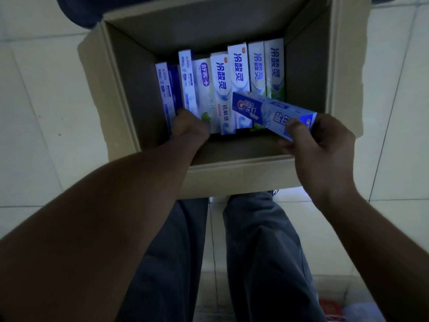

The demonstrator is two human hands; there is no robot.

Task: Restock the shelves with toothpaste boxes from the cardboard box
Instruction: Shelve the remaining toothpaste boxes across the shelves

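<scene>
Carton [232, 180] on tiles [34, 112] | right fingers [293, 126] pinch Crest box [267, 110] | left fingers [183, 113] hidden among boxes [236, 70]

Cardboard box [130, 89] open above — toothpaste boxes [222, 75] fill its middle; bare strip along near wall.

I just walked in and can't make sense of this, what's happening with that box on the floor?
A person is standing over an open cardboard box on a tiled floor. Their right hand holds a blue toothpaste box just above it, while the left hand reaches down among the toothpaste boxes standing in a row inside. No shelf is in view.
</scene>
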